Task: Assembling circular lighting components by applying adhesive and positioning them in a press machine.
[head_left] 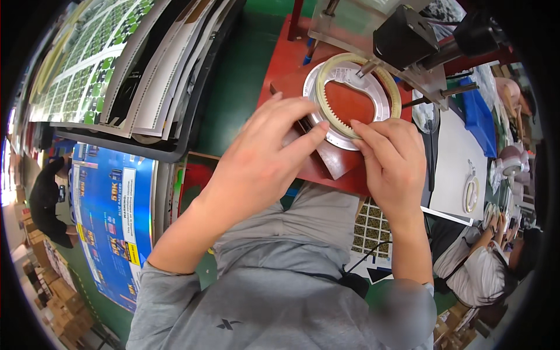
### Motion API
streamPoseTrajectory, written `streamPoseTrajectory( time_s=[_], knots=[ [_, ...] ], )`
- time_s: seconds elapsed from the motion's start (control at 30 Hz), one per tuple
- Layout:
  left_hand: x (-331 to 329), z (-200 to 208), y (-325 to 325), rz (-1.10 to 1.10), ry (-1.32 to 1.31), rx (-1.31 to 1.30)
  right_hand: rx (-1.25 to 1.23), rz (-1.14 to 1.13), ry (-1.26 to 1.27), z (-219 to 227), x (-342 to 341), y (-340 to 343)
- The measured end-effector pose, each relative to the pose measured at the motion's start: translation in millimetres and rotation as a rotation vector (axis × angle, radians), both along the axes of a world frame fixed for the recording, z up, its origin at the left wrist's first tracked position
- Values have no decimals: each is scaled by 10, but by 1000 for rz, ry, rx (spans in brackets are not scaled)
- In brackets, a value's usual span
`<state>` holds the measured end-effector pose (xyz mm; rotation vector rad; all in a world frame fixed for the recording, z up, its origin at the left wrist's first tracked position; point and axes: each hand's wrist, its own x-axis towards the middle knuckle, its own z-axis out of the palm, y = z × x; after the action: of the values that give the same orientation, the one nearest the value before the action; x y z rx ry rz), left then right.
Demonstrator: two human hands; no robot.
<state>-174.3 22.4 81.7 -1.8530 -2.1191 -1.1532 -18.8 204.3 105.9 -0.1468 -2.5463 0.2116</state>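
A cream ring with inner teeth (392, 87) lies tilted and slightly off-centre over a flat white ring (309, 81) on a red machine base (280, 64). My left hand (271, 149) is at the left edge of the rings, thumb and index finger closed on the white ring's rim. At the near edge my right hand (396, 154) pinches the cream toothed ring between thumb and fingers. A metal pin from the press above reaches down close to the ring's far side.
Above the rings hangs a clear plate with a black block (405, 36). A black crate (181, 140) of printed sheets stands at left, over blue printed sheets (111, 216). To the right are a white board (458, 140), another ring (471, 194), a blue bin (479, 116) and a co-worker (478, 268).
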Motion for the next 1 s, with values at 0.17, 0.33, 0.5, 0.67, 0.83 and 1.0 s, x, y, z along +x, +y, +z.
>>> streamPoseTrajectory(
  time_s=[0.17,0.33,0.5,0.67,0.83,1.0],
  knots=[
    [68,-100,-46,63,-62,3,-9,-30,35,-59,-10,-109],
    [63,-117,-3,38,-178,111,-25,-47,41,-74,-41,-189],
    [33,-32,45,106,-212,137,-50,-49,42,-75,-73,-215],
    [-24,-3,215,226,-275,143,-35,-46,20,-46,-79,-223],
    [-110,-113,545,293,-37,263,-8,-61,0,-24,-72,-225],
    [-96,-207,614,231,-434,280,28,-37,-43,-9,-52,-188]
  ],
)
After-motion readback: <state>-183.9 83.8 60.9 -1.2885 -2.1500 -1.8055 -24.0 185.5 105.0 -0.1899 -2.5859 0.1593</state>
